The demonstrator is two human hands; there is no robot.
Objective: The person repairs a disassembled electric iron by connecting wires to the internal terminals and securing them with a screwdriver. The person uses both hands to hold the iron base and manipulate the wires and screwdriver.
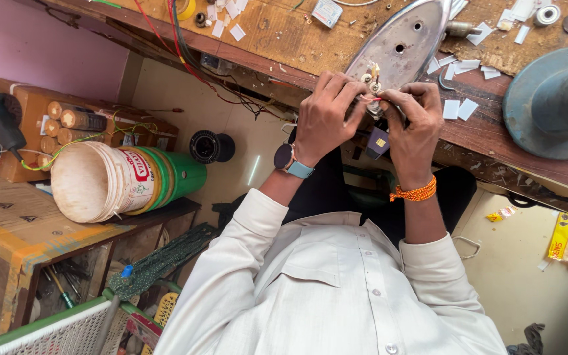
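Fingers (353, 98) of the left hand (323, 115) and fingers (396, 102) of the right hand (415, 128) meet, pinched shut on a thin red wire (377, 99). That wire sits at the back end of a metal iron plate (402, 43), next to its small screw posts (371, 77). Both hands touch the plate there. It lies flat on the wooden counter (297, 33), with its end at the counter's edge. Little white paper bits (458, 108) lie around it. A grey dome-shaped cover (553, 102) sits to one side. A white and green bucket (126, 181) lies tipped over on a low shelf, well apart.
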